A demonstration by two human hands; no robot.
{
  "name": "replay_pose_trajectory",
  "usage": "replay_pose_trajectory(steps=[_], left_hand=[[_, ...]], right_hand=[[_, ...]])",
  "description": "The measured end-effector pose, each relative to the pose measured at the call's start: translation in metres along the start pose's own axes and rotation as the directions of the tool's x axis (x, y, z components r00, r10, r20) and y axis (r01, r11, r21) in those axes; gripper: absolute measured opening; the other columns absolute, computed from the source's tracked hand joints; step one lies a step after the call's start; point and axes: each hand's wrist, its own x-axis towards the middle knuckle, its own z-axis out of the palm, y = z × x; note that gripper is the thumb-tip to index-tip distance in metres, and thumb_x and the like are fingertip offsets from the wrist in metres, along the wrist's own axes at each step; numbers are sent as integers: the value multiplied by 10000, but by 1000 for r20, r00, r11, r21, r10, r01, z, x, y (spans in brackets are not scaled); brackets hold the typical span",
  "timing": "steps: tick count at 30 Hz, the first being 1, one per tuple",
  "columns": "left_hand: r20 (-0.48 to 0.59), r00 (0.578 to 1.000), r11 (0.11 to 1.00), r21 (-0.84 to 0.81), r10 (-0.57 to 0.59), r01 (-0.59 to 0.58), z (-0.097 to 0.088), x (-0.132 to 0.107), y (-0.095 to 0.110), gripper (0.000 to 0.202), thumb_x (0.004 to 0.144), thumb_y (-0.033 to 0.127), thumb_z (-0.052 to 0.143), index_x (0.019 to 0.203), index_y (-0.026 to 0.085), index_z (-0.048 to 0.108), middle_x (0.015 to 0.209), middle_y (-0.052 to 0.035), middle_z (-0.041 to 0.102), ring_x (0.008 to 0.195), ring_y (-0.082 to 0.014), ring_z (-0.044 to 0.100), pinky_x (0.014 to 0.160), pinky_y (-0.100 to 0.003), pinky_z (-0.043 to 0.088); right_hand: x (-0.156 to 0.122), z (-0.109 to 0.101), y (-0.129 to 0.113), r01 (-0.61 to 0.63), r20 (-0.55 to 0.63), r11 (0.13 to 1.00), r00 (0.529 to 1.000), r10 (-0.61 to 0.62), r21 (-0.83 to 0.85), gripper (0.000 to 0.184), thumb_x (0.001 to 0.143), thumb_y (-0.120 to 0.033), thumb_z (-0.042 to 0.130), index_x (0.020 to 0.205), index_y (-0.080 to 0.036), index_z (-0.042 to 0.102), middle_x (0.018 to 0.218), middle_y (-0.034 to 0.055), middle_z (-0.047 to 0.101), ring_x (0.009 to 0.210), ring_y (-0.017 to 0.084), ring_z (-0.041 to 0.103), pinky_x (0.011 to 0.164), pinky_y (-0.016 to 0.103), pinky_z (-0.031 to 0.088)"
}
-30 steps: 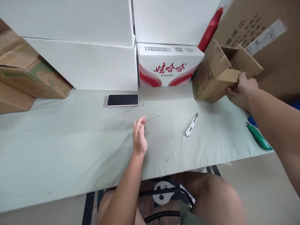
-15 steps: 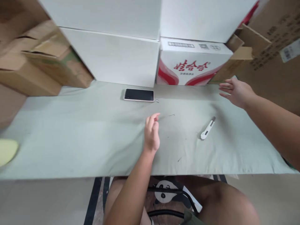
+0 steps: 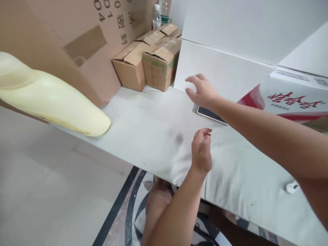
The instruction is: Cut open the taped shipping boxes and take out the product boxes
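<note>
My right hand (image 3: pixel 202 90) is raised over the back of the table, with thumb and fingers apart and nothing between them. Below it lies a dark-screened phone (image 3: pixel 210 114) in a pale case, partly covered by my right forearm. My left hand (image 3: pixel 202 150) is just in front of the phone, its fingers loosely bent and no object in them. A white utility knife (image 3: pixel 291 187) shows only one end beside my right arm. At the left, a smooth, pale yellow, long form (image 3: pixel 61 102) with a rounded end lies along the table edge; its kind is unclear.
Small brown cartons (image 3: pixel 160 63) stand at the back, beside a large cardboard box (image 3: pixel 84 41). Plastic bottles (image 3: pixel 157 17) show behind them. White boxes (image 3: pixel 220 61) and a red-and-white printed carton (image 3: pixel 287 99) line the back. A pale cloth (image 3: pixel 143 133) covers the table.
The view has turned left, bringing more of the yellow form into sight. My right hand has swung left from near the printed carton to above the phone. My left hand stays low over the table.
</note>
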Motion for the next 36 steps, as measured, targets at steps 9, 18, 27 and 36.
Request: replay_pose_trajectory(steps=[9, 18, 27, 36], left_hand=[[-37, 999, 994, -104, -37, 32, -21, -3, 20, 473, 990, 619, 382, 1063, 217, 622, 1163, -110, 658, 1159, -263, 614, 1056, -424, 474], [-181, 980, 989, -105, 84, -104, -33, 0, 17, 385, 972, 522, 413, 1037, 204, 619, 1078, -111, 664, 1027, -254, 623, 972, -428, 489], [-675, 624, 918, 246, 393, -312, -67, 16, 19, 366, 924, 437, 495, 1238, 249, 494, 1313, -122, 524, 1341, -279, 496, 1196, -471, 378], [-273, 775, 806, 367, 570, -464, -48, 10, 26, 447, 921, 549, 618, 1232, 227, 613, 1240, -92, 649, 1191, -257, 636, 1079, -419, 523]], right_hand=[[144, 88, -66, 118, -90, 968, 986, -141, -222, 412, 856, -296, 594, 1255, -285, 693, 1574, 111, 531, 1433, 418, 486, 1147, 699, 463], [82, 48, -41, 237, -39, 945, 967, -252, -226, 428, 945, -313, 505, 1340, -274, 664, 1572, 94, 581, 1446, 364, 538, 1205, 668, 413], [-139, -31, -11, 371, -166, 911, 901, -400, -183, 397, 995, -278, 523, 1350, -203, 685, 1410, 144, 707, 1372, 317, 652, 1087, 493, 538], [-359, -53, 67, 47, -643, 999, 765, -33, 4, 85, 916, -230, 615, 959, -233, 688, 1175, 90, 750, 1149, 303, 733, 994, 510, 577]])
